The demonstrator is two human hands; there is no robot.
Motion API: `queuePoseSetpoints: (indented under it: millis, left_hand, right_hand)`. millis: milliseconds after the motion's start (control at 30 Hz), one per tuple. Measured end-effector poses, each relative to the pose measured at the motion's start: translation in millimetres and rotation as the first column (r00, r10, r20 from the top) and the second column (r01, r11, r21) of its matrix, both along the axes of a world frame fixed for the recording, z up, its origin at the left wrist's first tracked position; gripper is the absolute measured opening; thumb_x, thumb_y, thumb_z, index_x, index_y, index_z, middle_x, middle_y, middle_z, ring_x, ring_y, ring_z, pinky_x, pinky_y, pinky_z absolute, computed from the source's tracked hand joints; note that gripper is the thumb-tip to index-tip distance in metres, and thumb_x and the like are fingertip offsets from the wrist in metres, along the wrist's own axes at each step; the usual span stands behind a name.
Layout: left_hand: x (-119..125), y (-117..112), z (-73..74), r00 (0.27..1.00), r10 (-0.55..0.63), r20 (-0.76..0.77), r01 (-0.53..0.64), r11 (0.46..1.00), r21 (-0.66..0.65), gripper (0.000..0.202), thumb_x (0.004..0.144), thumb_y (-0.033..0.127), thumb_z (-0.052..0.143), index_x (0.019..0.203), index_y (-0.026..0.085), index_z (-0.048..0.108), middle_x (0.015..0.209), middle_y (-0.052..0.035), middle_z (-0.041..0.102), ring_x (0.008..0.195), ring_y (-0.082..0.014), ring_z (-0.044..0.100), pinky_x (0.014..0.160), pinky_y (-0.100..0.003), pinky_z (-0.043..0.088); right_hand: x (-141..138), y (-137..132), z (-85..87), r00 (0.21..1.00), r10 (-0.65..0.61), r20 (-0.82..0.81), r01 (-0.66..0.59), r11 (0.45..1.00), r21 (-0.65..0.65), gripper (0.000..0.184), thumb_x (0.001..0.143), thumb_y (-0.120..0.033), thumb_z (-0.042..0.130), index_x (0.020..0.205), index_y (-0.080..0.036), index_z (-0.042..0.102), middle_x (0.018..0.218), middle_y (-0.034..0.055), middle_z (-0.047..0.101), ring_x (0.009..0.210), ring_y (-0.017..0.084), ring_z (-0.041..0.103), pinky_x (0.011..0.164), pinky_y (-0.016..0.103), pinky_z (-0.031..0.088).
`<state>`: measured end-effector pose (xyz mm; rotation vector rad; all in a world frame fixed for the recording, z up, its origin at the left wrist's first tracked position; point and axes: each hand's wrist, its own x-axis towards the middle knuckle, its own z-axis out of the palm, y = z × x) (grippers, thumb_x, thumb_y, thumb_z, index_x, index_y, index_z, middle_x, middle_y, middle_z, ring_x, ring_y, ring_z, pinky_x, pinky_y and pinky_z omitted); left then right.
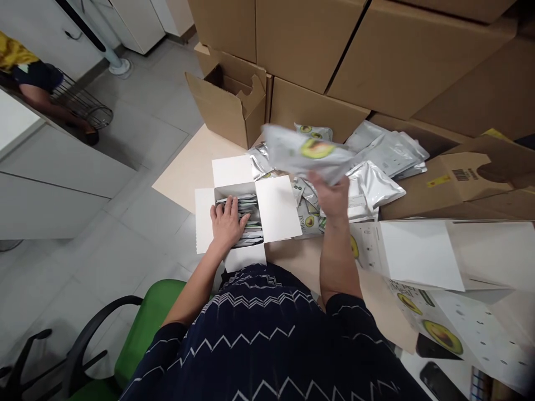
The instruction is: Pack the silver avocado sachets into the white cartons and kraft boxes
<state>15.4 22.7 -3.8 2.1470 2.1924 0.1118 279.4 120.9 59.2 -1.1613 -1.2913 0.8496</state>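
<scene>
A white carton (279,209) with its flaps folded out stands in front of me, packed with a row of upright pouches (249,236). Over those pouches lies my left hand (228,223), fingers spread and resting on their top edges. To the right, my right hand (332,195) grips a silvery pouch (298,150) with an avocado picture by its lower edge. That pouch is in the air, slightly blurred, above a heap of similar pouches. Silver pouches (380,186) from the heap lie just beyond the right hand.
An open cardboard box (234,106) stands behind the carton, below stacked large boxes (309,33). At right are printed white cartons (418,250) and a phone (443,381). A green chair (146,328) is at lower left. Another person's arm (50,106) shows far left.
</scene>
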Motion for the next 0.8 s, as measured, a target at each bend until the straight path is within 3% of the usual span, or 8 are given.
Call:
queuePoseSetpoints:
  millis: [33,100,200,267,333,467,600,800]
  left_hand:
    - [0,0,0.2,1.0,-0.001,0.002,0.001,1.0,-0.001,0.071,0.098,0.058,0.032,0.154,0.015,0.037,0.158,-0.0127,0.04,0.134,-0.0393,0.041,0.118,-0.058,0.019]
    - [0,0,0.3,1.0,-0.001,-0.001,0.001,1.0,-0.001,0.071,0.097,0.058,0.033,0.154,0.015,0.037,0.158,-0.0127,0.04,0.134,-0.0393,0.042,0.118,-0.058,0.019]
    - [1,0,0.1,1.0,0.001,-0.013,-0.001,1.0,0.003,0.071,0.097,0.058,0.034,0.153,0.014,0.037,0.158,-0.0128,0.041,0.133,-0.039,0.043,0.118,-0.058,0.019]
    - [1,-1,-0.4,1.0,0.004,-0.01,-0.004,1.0,0.005,0.071,0.097,0.058,0.034,0.153,0.014,0.038,0.157,-0.0129,0.042,0.133,-0.0385,0.043,0.119,-0.057,0.019]
    - [1,-1,-0.8,1.0,0.007,0.001,-0.007,1.0,0.006,0.07,0.098,0.058,0.033,0.153,0.015,0.038,0.156,-0.0128,0.043,0.133,-0.0383,0.043,0.119,-0.057,0.018]
    - [1,-1,-1.3,1.0,0.006,0.023,-0.006,1.0,-0.001,0.071,0.098,0.058,0.032,0.153,0.014,0.038,0.156,-0.0132,0.043,0.134,-0.0385,0.041,0.119,-0.057,0.017]
    - [1,-1,-0.8,1.0,0.003,0.013,-0.003,1.0,-0.004,0.07,0.098,0.057,0.031,0.153,0.014,0.037,0.157,-0.0138,0.041,0.134,-0.0382,0.041,0.119,-0.057,0.017]
    - [-1,-1,0.9,1.0,0.001,-0.008,-0.001,1.0,-0.005,0.068,0.099,0.056,0.031,0.152,0.013,0.038,0.156,-0.0164,0.041,0.134,-0.0373,0.042,0.119,-0.056,0.019]
  right_hand:
    - [-14,1,8.8,0.988,0.136,0.073,-0.137,0.991,0.006,0.035,0.086,-0.044,0.066,0.11,-0.02,0.071,0.101,0.0039,0.072,0.093,0.018,0.069,0.082,0.034,0.058]
    - [-42,5,19.9,0.888,0.393,0.239,-0.404,0.915,-0.007,0.028,0.09,-0.04,0.063,0.107,-0.02,0.073,0.103,0.0034,0.073,0.094,0.018,0.069,0.085,0.031,0.055]
    - [-77,13,24.3,0.624,0.598,0.503,-0.634,0.763,-0.122,0.028,0.095,-0.025,0.053,0.118,-0.021,0.069,0.117,0.004,0.072,0.108,0.019,0.065,0.094,0.03,0.049]
    - [-94,17,23.8,0.438,0.614,0.657,-0.641,0.725,-0.251,0.035,0.094,-0.015,0.049,0.124,-0.022,0.066,0.123,0.0046,0.07,0.114,0.02,0.063,0.094,0.03,0.047]
    - [-107,19,22.5,0.267,0.589,0.762,-0.59,0.726,-0.354,0.042,0.092,-0.01,0.047,0.127,-0.023,0.064,0.123,0.0058,0.07,0.113,0.022,0.063,0.089,0.029,0.046]
    - [-131,24,14.5,0.043,0.538,0.842,-0.529,0.727,-0.437,0.043,0.092,-0.01,0.044,0.129,-0.024,0.062,0.117,0.0099,0.071,0.107,0.025,0.066,0.082,0.031,0.048]
    - [-153,29,0.6,-0.064,0.536,0.842,-0.469,0.729,-0.499,0.038,0.096,-0.013,0.041,0.126,-0.018,0.064,0.115,0.0153,0.071,0.105,0.027,0.068,0.081,0.033,0.051]
    - [-171,33,-7.2,-0.105,0.608,0.787,-0.442,0.68,-0.585,0.034,0.095,-0.014,0.046,0.118,-0.015,0.07,0.117,0.0161,0.072,0.106,0.025,0.069,0.085,0.03,0.051]
